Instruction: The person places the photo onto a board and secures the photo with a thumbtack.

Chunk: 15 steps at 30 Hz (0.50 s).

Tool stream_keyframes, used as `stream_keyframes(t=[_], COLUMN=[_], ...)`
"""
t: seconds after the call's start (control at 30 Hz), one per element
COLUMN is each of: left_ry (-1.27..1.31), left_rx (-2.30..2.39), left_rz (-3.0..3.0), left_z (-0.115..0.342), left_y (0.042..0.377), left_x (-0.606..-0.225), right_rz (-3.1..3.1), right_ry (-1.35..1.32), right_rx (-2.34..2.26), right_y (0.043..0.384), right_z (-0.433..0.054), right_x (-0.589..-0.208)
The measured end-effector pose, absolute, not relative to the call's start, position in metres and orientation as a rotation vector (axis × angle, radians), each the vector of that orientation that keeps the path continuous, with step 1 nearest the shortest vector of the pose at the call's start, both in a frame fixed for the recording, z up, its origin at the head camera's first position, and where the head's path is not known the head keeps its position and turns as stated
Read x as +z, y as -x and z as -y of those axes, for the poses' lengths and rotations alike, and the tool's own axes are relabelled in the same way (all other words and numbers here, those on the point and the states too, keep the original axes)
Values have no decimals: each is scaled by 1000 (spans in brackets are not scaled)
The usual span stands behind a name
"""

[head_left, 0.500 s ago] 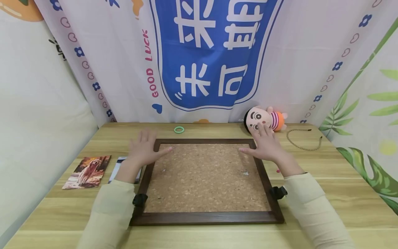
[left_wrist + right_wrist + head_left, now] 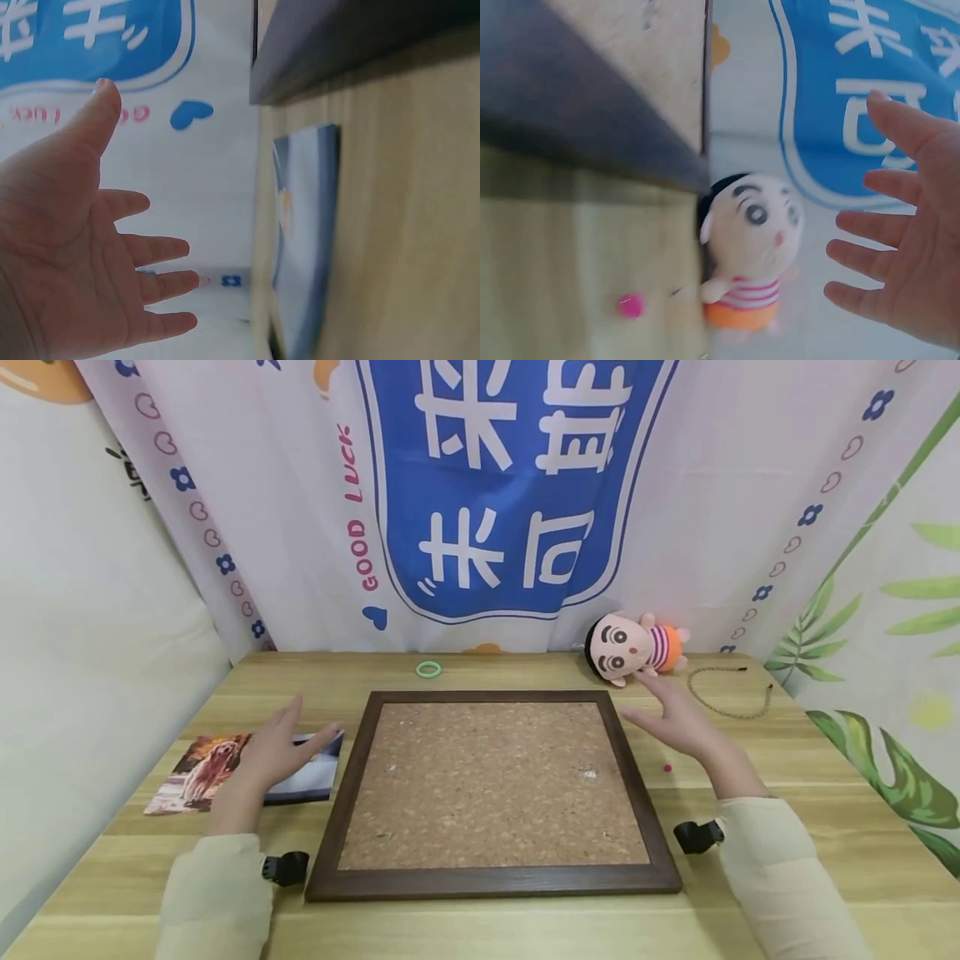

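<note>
On the table (image 2: 487, 931), the corkboard (image 2: 495, 785) lies flat at centre. The left hand (image 2: 272, 755), fingers extended and holding nothing, is raised near the photos (image 2: 198, 774); the right hand (image 2: 677, 724) (likewise extended, gripping nothing) is near the doll (image 2: 624, 647). Beyond the corkboard lies a green ring (image 2: 429, 677); to the right, a pink dot (image 2: 667, 768).

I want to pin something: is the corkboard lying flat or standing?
Flat: the corkboard lies on the table, its cork facing up.
</note>
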State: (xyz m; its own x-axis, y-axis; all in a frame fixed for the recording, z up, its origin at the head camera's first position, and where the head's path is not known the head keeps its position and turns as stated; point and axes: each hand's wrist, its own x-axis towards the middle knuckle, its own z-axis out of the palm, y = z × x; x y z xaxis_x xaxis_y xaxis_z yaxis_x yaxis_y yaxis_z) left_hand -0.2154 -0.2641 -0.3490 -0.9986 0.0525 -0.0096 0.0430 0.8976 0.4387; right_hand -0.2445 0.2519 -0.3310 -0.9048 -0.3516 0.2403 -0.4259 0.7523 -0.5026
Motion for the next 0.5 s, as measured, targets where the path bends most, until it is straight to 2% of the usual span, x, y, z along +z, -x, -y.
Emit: stream_keyframes(t=[0.3, 0.5], left_ry=[22, 132], left_rx=[853, 868], left_rz=[-3025, -3017], left_z=[286, 297], left_y=[206, 205], left_x=[-364, -375], right_rz=[2848, 2878], right_ry=[-350, -330], right_rx=[1032, 1093], right_y=[253, 248], right_z=[-289, -312], right_x=[-364, -383])
